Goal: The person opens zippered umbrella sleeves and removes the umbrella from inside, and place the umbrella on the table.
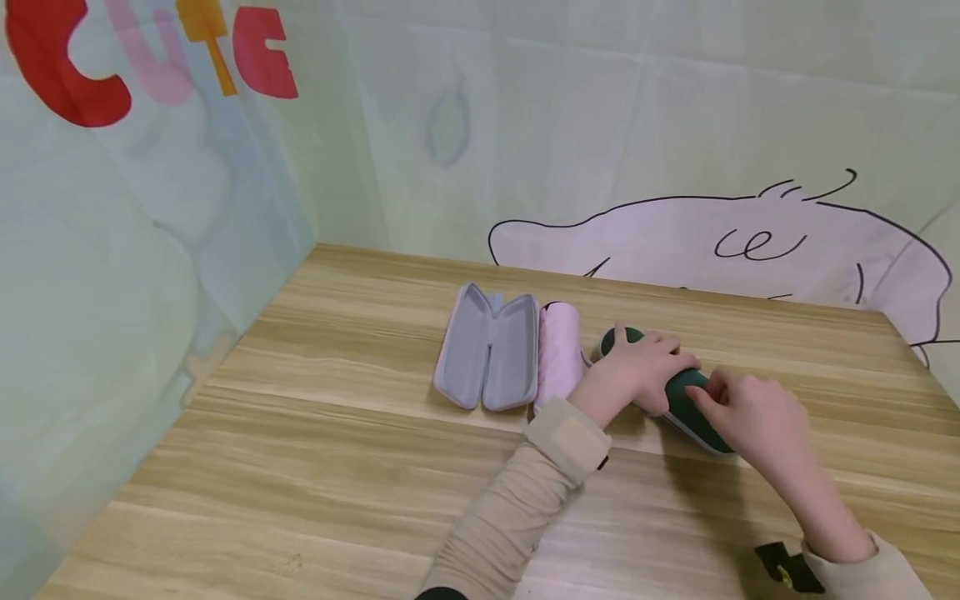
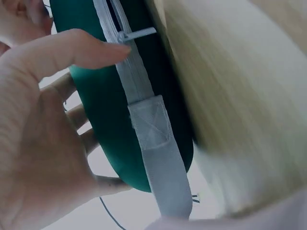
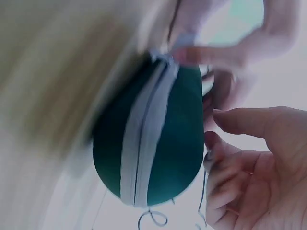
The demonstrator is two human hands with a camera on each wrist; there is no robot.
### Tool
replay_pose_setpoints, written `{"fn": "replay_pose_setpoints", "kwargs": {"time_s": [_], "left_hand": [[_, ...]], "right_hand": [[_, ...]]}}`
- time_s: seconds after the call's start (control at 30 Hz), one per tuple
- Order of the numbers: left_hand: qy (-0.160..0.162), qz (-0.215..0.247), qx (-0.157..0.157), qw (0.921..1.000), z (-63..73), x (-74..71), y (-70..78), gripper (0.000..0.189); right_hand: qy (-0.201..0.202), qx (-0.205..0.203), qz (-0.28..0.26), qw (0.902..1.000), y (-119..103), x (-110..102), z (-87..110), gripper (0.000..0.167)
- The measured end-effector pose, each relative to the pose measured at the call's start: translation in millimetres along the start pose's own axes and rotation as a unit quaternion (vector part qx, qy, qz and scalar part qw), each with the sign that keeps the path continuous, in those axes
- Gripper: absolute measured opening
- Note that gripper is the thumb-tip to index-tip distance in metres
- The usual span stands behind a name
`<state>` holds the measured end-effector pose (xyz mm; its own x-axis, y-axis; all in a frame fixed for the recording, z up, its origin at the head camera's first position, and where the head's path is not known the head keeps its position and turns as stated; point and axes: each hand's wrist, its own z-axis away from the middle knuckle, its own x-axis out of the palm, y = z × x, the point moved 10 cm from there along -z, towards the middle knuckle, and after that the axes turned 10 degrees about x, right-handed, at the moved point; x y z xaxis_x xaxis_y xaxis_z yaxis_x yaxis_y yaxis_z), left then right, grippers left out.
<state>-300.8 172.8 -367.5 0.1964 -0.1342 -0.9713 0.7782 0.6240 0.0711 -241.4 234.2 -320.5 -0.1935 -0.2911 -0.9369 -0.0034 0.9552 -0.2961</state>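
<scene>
A long dark-green zip case (image 1: 686,404) with a pale zip tape lies at a slant on the table. My left hand (image 1: 637,371) grips it from above. In the left wrist view, that hand's thumb lies against the zip tape (image 2: 132,72) beside the metal zip pull (image 2: 139,34), and its fingers pass behind the case. A light wrist strap (image 2: 168,179) hangs from the near end. My right hand (image 1: 757,417) is at the other end of the case. Its fingers are curled beside the green side in the right wrist view (image 3: 254,167), with nothing visible between thumb and fingertips.
To the left, a grey-lavender case (image 1: 513,354) lies spread open. A pink quilted roll-shaped item (image 1: 558,350) sits between it and the green case. A dark patch with a yellowish spot (image 1: 787,568) is near my right cuff. Fabric walls (image 1: 637,108) border the wooden table (image 1: 300,475).
</scene>
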Motion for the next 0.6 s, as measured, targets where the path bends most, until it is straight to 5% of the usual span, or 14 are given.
{"fn": "replay_pose_setpoints", "kwargs": {"time_s": [0.17, 0.6], "left_hand": [[0.005, -0.002, -0.016, 0.9999, 0.2, 1.0, 1.0, 0.067], [0.001, -0.003, -0.028, 0.9996, -3.5, -1.2, 5.5, 0.061]], "right_hand": [[-0.032, 0.026, -0.014, 0.999, 14.2, -0.4, -11.8, 0.028], [-0.036, 0.03, -0.005, 0.9989, 24.4, 5.6, -19.6, 0.034]]}}
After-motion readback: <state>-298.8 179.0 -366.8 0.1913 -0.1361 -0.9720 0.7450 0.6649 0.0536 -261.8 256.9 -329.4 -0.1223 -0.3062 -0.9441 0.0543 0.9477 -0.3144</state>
